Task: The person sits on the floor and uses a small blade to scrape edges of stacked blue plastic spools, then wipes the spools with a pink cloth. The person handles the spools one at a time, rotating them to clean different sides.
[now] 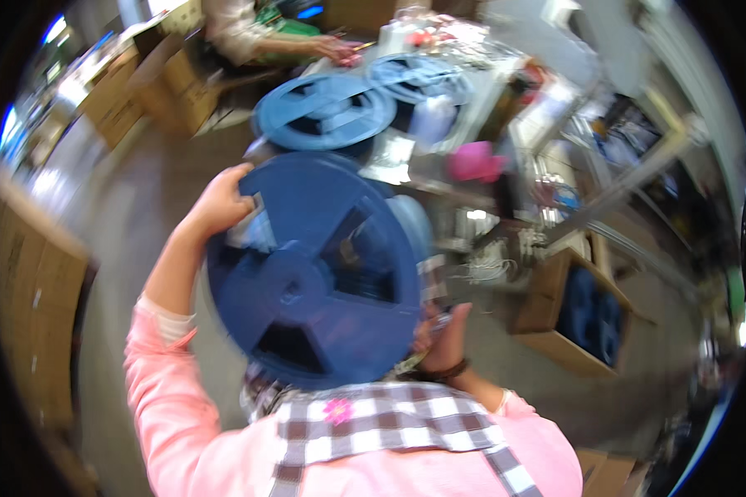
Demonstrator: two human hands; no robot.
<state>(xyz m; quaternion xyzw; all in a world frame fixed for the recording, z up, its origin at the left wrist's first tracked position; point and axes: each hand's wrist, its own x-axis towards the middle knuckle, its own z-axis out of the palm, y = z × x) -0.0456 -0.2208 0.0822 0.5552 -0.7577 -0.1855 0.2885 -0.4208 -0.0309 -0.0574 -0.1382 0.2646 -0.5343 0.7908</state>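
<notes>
A large dark blue plastic reel [292, 279] with cut-out windows is held up in front of my chest. My left hand [224, 202] grips its upper left rim, the fingers hooked around the edge. At the reel's lower right side is my right hand [441, 338], its thumb raised; blur and the reel hide part of its fingers, and a small shiny thing lies by them. Behind the reel, a lighter blue reel [326, 112] lies flat, and another light blue reel [416, 77] is beside it near the cluttered table.
Another person's hands [336, 50] are at the table's far side. An open cardboard box [572, 317] with blue items stands on the floor at right. Large cartons [37, 304] stand at left. A metal frame [621, 180] and a pink thing [475, 161] are at right.
</notes>
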